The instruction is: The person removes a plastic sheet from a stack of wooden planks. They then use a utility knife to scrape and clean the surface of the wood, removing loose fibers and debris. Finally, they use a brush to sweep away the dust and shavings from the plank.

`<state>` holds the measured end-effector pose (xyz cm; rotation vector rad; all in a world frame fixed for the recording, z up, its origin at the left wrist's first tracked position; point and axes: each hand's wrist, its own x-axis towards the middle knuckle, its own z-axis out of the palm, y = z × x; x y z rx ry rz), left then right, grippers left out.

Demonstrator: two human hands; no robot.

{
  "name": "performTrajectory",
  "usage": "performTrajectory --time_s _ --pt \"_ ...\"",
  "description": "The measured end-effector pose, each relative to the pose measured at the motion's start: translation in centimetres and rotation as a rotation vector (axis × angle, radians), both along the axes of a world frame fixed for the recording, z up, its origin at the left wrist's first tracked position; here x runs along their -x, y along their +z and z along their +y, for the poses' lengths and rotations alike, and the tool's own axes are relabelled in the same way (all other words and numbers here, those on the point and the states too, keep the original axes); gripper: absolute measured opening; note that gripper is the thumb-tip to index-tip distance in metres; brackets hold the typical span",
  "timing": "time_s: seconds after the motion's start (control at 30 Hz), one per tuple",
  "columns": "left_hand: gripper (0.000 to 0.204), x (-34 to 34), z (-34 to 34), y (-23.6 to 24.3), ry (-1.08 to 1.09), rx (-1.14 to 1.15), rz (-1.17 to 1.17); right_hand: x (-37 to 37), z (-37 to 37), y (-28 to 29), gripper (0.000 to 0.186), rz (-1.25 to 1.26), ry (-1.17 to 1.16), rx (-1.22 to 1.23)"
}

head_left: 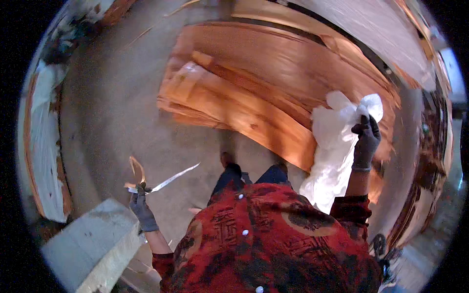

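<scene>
My left hand (141, 209), in a dark grey glove, is closed on a thin white strip (175, 179) whose pointed end sticks out to the right. A curled tan piece (137, 168), like a sliver of veneer, rises from the same grip. Over at the right, my right hand (366, 142), gloved too, grips the bunched top of a crumpled white plastic sheet (337, 132). The sheet hangs down over the right end of a stack of reddish-brown wood veneer sheets (254, 63). Loose, split veneer pieces (244, 110) lie along the stack's near edge.
A pale grey block (90, 244) stands at lower left. Wrapped stacks line the far left (44, 146) and the upper right (361, 24). More stacked wood (425, 190) runs along the right. Concrete floor (112, 97) lies between, with thin scraps on it.
</scene>
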<state>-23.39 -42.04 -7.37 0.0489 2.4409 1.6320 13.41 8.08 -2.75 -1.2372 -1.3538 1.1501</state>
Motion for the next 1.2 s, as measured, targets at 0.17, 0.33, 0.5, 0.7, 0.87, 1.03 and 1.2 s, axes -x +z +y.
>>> performTrajectory --time_s 0.17,0.33,0.5,0.7,0.87,1.03,1.2 --pt "0.026 5.0 -4.6 -2.6 0.197 -0.079 -0.111 11.4 1.2 -5.7 0.021 0.041 0.111 0.213" --pt "0.027 5.7 -2.5 1.6 0.302 0.076 -0.075 23.3 5.1 -14.8 0.026 0.169 0.143 0.353" --pt "0.034 7.5 -7.5 4.9 0.471 0.259 -0.068 38.5 2.4 -19.2 0.029 0.200 0.182 0.443" --pt "0.037 8.4 -11.9 -0.5 0.609 0.368 -0.142 51.4 -0.3 -18.5 0.036 -0.386 0.436 0.245" --pt "0.037 18.8 -10.4 -4.1 0.293 0.403 -0.277 61.4 -0.7 -28.1 0.031 -0.435 0.245 0.114" --pt "0.036 28.1 -14.3 -6.4 0.153 0.474 -0.393 74.0 -6.2 -29.6 0.027 -0.484 0.200 0.068" --pt "0.036 33.6 -17.7 -6.7 0.101 0.542 -0.457 86.2 -13.1 -32.0 0.025 -0.405 0.268 0.108"
